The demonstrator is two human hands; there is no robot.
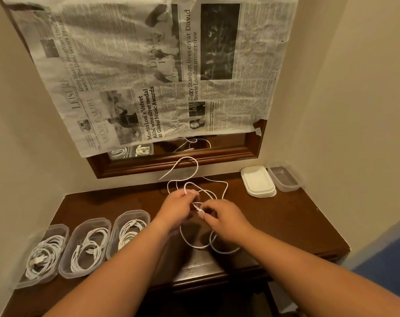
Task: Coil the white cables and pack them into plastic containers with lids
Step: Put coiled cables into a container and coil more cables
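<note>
Head view: left hand (176,202) and right hand (225,217) fingers pinch the white cable (227,185), loops sprawling lengthwise toward the mirror (228,143).

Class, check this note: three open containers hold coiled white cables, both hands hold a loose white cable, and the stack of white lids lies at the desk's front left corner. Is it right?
Not quite. The head view shows the stack of white lids at the back right corner of the desk, beside an empty container, not at the front left. The rest stands.
</note>
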